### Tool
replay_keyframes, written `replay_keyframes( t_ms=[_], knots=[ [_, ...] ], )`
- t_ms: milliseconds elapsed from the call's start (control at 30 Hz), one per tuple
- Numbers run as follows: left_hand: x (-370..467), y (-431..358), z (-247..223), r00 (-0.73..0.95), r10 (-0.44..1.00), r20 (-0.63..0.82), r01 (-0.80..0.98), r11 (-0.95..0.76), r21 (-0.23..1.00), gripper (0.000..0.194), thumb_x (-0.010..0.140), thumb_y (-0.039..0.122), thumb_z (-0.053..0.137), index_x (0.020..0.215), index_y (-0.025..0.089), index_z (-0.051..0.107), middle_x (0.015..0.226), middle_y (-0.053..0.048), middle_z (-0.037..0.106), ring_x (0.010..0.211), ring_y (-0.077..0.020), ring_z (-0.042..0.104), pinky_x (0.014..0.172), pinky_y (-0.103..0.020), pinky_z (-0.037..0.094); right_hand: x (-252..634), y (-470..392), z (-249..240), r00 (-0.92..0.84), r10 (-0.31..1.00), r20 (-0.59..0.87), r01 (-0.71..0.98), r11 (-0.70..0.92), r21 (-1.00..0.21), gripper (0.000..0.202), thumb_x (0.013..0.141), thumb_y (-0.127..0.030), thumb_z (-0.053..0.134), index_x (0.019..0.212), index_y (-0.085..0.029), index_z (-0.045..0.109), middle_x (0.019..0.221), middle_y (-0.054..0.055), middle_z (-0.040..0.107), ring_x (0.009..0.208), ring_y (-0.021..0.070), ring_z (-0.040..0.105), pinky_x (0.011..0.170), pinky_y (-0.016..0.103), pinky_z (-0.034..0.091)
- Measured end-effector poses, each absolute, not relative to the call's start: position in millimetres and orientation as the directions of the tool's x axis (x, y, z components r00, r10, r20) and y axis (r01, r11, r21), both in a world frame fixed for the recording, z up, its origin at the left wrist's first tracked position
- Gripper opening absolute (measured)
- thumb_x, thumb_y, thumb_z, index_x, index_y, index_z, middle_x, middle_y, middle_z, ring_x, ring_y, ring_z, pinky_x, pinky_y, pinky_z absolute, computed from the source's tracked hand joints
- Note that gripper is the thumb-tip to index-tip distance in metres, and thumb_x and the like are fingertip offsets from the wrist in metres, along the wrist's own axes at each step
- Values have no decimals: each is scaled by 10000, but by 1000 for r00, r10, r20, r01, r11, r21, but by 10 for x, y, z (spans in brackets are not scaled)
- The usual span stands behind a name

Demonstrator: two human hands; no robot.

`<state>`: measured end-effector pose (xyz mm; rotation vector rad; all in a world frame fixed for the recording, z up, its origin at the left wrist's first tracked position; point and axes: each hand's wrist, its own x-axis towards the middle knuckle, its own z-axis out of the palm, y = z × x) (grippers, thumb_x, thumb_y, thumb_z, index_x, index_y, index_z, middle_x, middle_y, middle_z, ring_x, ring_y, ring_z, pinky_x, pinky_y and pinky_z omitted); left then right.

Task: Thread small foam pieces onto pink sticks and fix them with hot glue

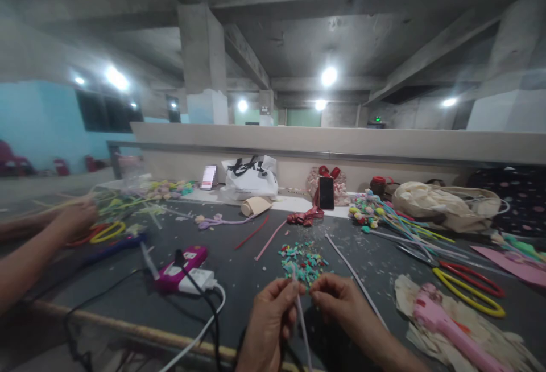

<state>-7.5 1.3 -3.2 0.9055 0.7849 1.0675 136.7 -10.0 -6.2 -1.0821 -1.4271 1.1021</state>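
My left hand (pixel 273 315) is closed, its thumb and fingers pinching a pale lilac pipe cleaner (pixel 303 329) that hangs down toward the table's near edge. Close beside it on the right, my right hand (pixel 343 306) has its thumb and fingertips pressed together; whatever lies between them is too small to make out. Just beyond both hands is a scattered pile of tiny green, red and pale bits (pixel 302 261). A loose pale stem (pixel 356 278) lies to the right of the pile.
Scissors (pixel 469 289) with red and yellow handles and a pink glue gun (pixel 443 323) lie at right. A magenta power strip (pixel 183 269) with cables is at left. Another person's hands (pixel 79 215) work at far left. A phone (pixel 326 193) stands at the back.
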Motion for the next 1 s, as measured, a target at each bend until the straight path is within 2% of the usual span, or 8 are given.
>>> replay_keyframes(
  t_ms=[67, 167, 300, 533, 767, 933, 1000],
  knots=[
    [-101, -4, -18, 303, 948, -96, -337, 201, 920, 260, 624, 387, 586, 615, 128, 554, 344, 81, 383, 289, 0, 246, 306, -119, 135, 1406, -83, -57, -57, 982, 180, 79, 184, -980, 178, 643, -317, 600, 652, -142, 567, 467, -66, 419, 398, 47, 346, 386, 163, 266],
    [-87, -50, -14, 304, 947, -106, -322, 207, 924, 277, 629, 397, 576, 590, 125, 541, 328, 82, 377, 278, 4, 226, 308, -121, 117, 1432, -72, -55, -51, 985, 167, 15, 168, -986, 189, 658, -303, 583, 777, -158, 561, 483, -72, 413, 393, 46, 325, 378, 163, 243],
    [-40, -100, -14, 354, 929, -111, -336, 237, 912, 296, 624, 412, 574, 572, 125, 532, 311, 76, 390, 258, 5, 232, 302, -128, 109, 1405, -89, -47, -49, 979, 196, 9, 197, -980, 202, 707, -304, 534, 834, -148, 551, 431, -94, 300, 381, 43, 245, 370, 165, 188],
    [-10, -63, -71, 449, 882, -143, -328, 311, 892, 322, 585, 450, 591, 550, 136, 527, 269, 69, 399, 217, -6, 248, 276, -140, 104, 1404, -123, -31, -39, 967, 251, 14, 252, -968, 279, 682, -361, 561, 897, -184, 537, 557, -51, 463, 435, 63, 387, 405, 176, 292],
    [-10, -8, -141, 557, 819, -139, -342, 379, 860, 299, 588, 430, 599, 576, 139, 534, 293, 60, 447, 207, -9, 275, 268, -139, 124, 1405, -120, -32, 19, 983, 180, 35, 179, -983, 238, 677, -363, 571, 770, -145, 560, 423, -84, 366, 353, 32, 270, 345, 159, 190],
    [-14, -47, -105, 565, 812, -145, -361, 402, 842, 289, 622, 413, 579, 564, 135, 528, 284, 72, 413, 222, -2, 274, 280, -128, 128, 1452, -141, 39, 25, 968, 248, 5, 248, -969, 249, 605, -339, 639, 766, -160, 578, 552, -47, 475, 424, 46, 339, 373, 159, 248],
    [-7, -43, -119, 564, 812, -146, -350, 396, 849, 291, 606, 418, 592, 559, 138, 527, 274, 72, 411, 214, -5, 266, 275, -134, 121, 1466, -152, 59, -3, 962, 273, 12, 273, -962, 215, 595, -333, 646, 702, -157, 588, 553, -43, 474, 441, 55, 361, 385, 165, 267]
  ],
)
